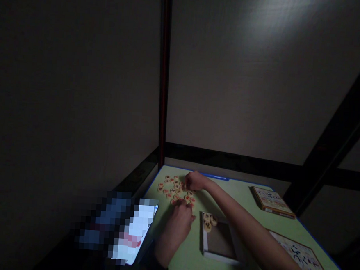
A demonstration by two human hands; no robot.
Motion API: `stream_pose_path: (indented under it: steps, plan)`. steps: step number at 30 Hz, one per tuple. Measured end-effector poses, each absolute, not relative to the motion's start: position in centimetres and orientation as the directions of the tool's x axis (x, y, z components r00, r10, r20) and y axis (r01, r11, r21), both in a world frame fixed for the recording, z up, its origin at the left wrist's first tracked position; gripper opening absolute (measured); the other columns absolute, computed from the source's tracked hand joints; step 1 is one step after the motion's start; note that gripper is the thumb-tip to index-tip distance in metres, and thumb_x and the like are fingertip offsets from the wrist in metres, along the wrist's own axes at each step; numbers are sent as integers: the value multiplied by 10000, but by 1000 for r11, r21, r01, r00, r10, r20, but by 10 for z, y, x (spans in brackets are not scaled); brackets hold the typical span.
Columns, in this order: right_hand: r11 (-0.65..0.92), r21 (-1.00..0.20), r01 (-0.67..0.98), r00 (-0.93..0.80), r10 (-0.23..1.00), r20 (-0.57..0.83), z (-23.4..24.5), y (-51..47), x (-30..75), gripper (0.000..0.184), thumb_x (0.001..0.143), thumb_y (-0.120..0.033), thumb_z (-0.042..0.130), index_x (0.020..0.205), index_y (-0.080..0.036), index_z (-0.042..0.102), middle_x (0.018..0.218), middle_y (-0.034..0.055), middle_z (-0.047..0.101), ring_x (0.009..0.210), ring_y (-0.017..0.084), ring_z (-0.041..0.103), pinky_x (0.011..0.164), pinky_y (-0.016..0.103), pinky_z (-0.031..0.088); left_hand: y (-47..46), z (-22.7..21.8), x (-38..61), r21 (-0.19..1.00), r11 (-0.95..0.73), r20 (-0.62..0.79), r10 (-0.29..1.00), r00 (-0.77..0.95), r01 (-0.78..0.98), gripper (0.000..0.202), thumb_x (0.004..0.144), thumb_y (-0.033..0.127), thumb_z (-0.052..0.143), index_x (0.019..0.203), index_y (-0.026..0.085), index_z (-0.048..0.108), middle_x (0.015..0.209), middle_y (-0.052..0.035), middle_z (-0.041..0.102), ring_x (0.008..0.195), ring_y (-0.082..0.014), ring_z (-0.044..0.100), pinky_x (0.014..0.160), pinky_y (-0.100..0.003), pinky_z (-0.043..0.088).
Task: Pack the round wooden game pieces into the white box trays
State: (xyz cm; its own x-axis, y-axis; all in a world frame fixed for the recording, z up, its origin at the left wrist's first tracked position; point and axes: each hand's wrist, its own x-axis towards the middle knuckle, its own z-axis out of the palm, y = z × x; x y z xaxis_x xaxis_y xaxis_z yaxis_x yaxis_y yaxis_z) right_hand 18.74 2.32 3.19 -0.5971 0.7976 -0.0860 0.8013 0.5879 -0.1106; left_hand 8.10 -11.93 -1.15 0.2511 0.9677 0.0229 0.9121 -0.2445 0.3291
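Observation:
Many round, pale Chinese chess pieces [172, 191] with red or dark characters lie loosely spread near the table's far left corner. My right hand [196, 180] reaches across to the far side of this spread, its fingers curled down among the pieces. At the near edge of the spread is my left hand [178, 217], palm down with bent fingers. Both hands look closed, but their fingertips are hidden, so any piece in them cannot be made out. Beneath my right forearm, an open shallow box [220, 259] holds several pieces in its far left corner.
On the green table [186, 263] with a blue edge, a flat printed box [272, 201] lies at the right. A similar printed lid or box [310, 259] is nearer, partly behind my right arm. A lit, blurred screen [138, 230] stands at the left edge. Walls close in behind and left.

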Motion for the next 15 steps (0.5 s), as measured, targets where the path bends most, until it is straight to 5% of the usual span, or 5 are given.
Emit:
stream_pose_path:
  steps: [15]
  plan:
    - [586, -90, 805, -591, 778, -213, 26, 34, 178, 217, 721, -363, 819, 876, -211, 818, 753, 28, 770, 755, 169, 692, 621, 189, 425, -115, -38, 76, 282, -352, 194, 932, 306, 893, 292, 933, 181, 546, 1196, 100, 645, 1225, -200, 640, 1068, -282, 647, 938, -387, 499]
